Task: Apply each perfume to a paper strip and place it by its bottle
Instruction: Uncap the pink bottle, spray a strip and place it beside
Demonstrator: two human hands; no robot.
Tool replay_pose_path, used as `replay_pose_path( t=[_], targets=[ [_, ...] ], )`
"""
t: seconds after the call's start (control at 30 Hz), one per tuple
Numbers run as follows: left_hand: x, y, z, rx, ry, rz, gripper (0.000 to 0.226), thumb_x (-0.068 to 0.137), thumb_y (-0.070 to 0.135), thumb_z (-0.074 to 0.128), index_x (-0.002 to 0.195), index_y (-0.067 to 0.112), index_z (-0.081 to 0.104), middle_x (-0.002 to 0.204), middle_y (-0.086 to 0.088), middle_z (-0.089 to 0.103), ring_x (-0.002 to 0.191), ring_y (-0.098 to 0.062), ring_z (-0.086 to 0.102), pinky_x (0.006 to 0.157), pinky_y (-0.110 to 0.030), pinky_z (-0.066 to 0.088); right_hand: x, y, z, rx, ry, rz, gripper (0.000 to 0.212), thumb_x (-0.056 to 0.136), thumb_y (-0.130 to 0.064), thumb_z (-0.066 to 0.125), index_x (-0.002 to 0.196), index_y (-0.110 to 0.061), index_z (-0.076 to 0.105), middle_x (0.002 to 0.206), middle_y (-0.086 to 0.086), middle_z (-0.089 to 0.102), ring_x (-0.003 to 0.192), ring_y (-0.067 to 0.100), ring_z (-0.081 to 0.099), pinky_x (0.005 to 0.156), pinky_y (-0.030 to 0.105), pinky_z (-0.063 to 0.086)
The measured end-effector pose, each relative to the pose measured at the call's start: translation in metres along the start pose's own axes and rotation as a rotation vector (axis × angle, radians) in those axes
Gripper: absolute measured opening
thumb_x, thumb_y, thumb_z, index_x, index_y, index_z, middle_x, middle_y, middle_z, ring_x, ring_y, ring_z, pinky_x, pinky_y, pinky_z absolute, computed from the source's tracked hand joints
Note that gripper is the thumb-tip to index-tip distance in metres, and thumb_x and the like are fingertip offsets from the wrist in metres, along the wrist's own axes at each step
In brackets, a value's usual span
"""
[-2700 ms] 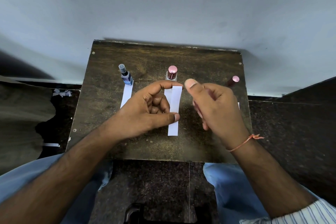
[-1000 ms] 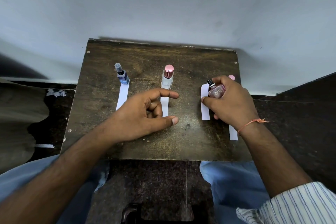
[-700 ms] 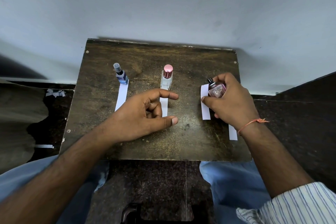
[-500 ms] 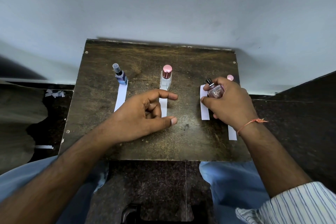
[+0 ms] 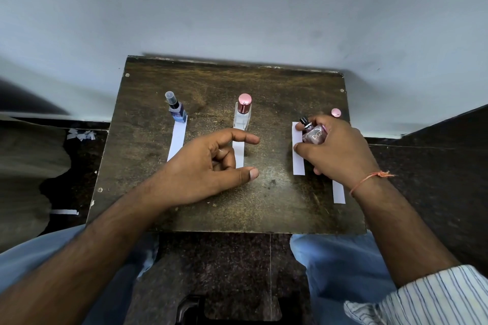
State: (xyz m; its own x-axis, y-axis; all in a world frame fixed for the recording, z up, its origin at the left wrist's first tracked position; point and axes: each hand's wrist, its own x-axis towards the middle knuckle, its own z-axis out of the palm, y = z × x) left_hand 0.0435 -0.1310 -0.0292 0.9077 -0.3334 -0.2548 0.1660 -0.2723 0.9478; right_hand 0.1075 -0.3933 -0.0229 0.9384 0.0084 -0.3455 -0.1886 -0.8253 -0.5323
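Working over the dark worn wooden surface (image 5: 277, 82), your left hand (image 5: 208, 166) rests empty, fingers apart; right hand (image 5: 335, 148) fingers clamp the uncapped pink glass bottle (image 5: 314, 136) over a white paper strip (image 5: 298, 163). Two bottles look done, this one remains.

Dark scuffed wooden table (image 5: 277, 208), blue bottle (image 5: 177, 111), clear bottle (pink-capped) (image 5: 243, 113), four paper strips (image 5: 177, 141), loose pink cap (image 5: 336, 112)

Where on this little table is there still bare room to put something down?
The far strip of the table, behind the blue bottle and clear bottle, is bare, as is the near edge below the left hand. The right side is crowded: right hand, pink bottle, paper strips.
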Motion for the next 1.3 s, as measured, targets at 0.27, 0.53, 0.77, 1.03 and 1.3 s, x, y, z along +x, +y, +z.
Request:
replay_pose_path(
  t=[0.27, 0.53, 0.77, 1.03, 1.3],
  targets=[
    [0.0, 0.001, 0.001, -0.005, 0.002, 0.006, 0.052, 0.088, 0.03, 0.084, 0.135, 0.033, 0.064, 0.056, 0.013, 0.051, 0.05, -0.006, 0.041, 0.052, -0.017, 0.037, 0.0, 0.0, -0.003, 0.027, 0.013, -0.017, 0.027, 0.087, -0.037, 0.077, 0.113, -0.034, 0.071, 0.09, -0.008, 0.075, 0.073, 0.024, 0.075, 0.079, 0.048, 0.066],
    [0.0, 0.0, 0.0, 0.003, -0.002, 0.005, 0.051, 0.088, 0.03, 0.084, 0.135, 0.034, 0.064, 0.057, 0.013, 0.051, 0.051, -0.007, 0.042, 0.052, -0.018, 0.038, -0.002, 0.001, -0.004, 0.078, 0.066, -0.042, 0.027, 0.084, -0.042, 0.077, 0.108, -0.034, 0.067, 0.095, -0.008, 0.072, 0.072, 0.023, 0.075, 0.077, 0.044, 0.066],
    [0.001, 0.002, 0.001, -0.002, 0.0, 0.003, 0.051, 0.088, 0.029, 0.084, 0.135, 0.033, 0.064, 0.056, 0.014, 0.051, 0.05, -0.006, 0.041, 0.052, -0.018, 0.038, -0.001, 0.001, -0.005, 0.32, 0.078, -0.107, 0.014, 0.087, -0.043, 0.062, 0.1, -0.036, 0.062, 0.085, -0.003, 0.075, 0.071, 0.027, 0.072, 0.063, 0.033, 0.051],
    [0.001, 0.0, 0.0, -0.006, -0.003, 0.004, 0.051, 0.088, 0.031, 0.083, 0.135, 0.035, 0.064, 0.057, 0.014, 0.051, 0.051, -0.007, 0.042, 0.052, -0.019, 0.038, -0.006, -0.004, -0.007, 0.616, 0.064, -0.276, 0.029, 0.095, -0.028, 0.062, 0.123, -0.029, 0.057, 0.116, -0.001, 0.078, 0.106, 0.023, 0.078, 0.073, 0.05, 0.068],
    [0.001, 0.001, -0.001, -0.011, 0.01, 0.011, 0.05, 0.087, 0.035, 0.081, 0.134, 0.035, 0.064, 0.056, 0.014, 0.049, 0.05, -0.005, 0.04, 0.053, -0.018, 0.037, 0.0, 0.004, -0.011, 0.468, 0.281, -0.509, 0.028, 0.094, -0.019, 0.08, 0.118, -0.028, 0.07, 0.119, -0.002, 0.071, 0.105, 0.028, 0.071, 0.086, 0.056, 0.062]
  ],
)
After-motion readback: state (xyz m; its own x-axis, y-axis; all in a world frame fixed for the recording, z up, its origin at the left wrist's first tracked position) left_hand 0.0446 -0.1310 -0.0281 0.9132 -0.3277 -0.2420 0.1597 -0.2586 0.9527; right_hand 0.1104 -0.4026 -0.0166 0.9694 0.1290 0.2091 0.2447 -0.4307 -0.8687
